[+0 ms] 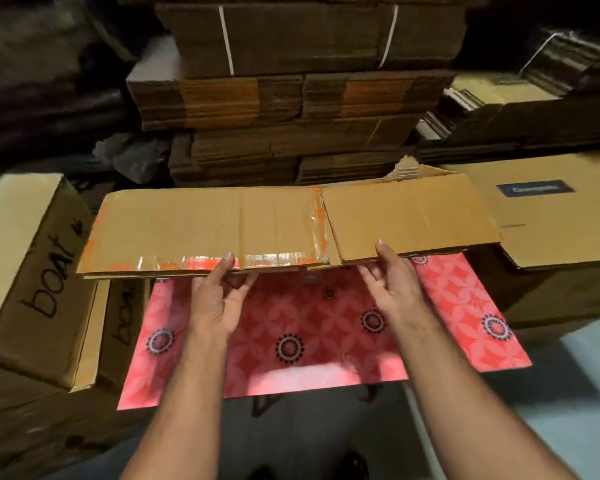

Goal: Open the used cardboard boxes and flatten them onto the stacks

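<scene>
Head view: flattened cardboard box held level above the red patterned tabletop, before the stacks. Left hand and right hand pinch its near edge: thumbs on top, curled fingers underneath.

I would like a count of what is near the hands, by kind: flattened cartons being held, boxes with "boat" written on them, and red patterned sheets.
Flattened carton held by the left hand and right hand: 1
Boxes marked "boat": 2
Red patterned sheet: 1
Total: 4
</scene>
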Demonstrator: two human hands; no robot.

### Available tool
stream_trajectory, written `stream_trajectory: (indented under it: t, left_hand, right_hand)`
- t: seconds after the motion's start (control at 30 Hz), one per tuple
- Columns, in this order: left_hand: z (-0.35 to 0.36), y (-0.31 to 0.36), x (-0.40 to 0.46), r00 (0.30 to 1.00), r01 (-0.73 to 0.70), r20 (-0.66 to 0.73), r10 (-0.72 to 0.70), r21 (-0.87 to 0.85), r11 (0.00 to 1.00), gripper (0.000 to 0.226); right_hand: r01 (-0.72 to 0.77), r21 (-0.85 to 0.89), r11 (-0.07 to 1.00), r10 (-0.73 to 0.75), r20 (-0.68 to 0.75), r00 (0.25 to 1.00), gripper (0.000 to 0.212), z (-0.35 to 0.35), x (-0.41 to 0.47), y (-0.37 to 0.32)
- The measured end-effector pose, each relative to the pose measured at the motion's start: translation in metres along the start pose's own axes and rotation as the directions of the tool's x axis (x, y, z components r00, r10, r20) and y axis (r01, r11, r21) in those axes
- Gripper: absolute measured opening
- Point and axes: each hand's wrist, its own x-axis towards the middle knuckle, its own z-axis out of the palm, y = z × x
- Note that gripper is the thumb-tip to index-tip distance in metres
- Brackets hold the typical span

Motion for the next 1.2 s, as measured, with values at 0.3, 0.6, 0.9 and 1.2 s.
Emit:
stream_trajectory:
  t: [0.3, 0.6, 0.9, 1.2]
  left_hand:
    - [0.092, -0.010, -0.018, 0.980, 0.033, 0.197, -0.039, 0.034, 0.999, 0.021]
    - [0.210, -0.076, -0.037, 0.896, 0.083, 0.430, -0.112, 0.087, 0.993, 0.019]
    - [0.343, -0.227, -0.043, 0.867, 0.094, 0.478, -0.140, 0.119, 0.988, 0.018]
    - [0.470, -0.427, -0.037, 0.901, 0.088, 0.421, -0.109, 0.069, 0.994, 0.017]
  right_hand:
    - [0.269, 0.145, 0.952, -0.265, -0.045, 0.963, 0.015, 0.013, -0.042, -0.072]
    - [0.450, 0.240, 0.860, -0.420, -0.166, 0.892, 0.020, -0.025, -0.049, -0.179]
    - [0.480, 0.237, 0.845, -0.450, -0.172, 0.876, 0.030, -0.116, 0.044, -0.333]
    - [0.344, 0.166, 0.924, -0.338, -0.067, 0.939, 0.038, -0.241, 0.177, -0.515]
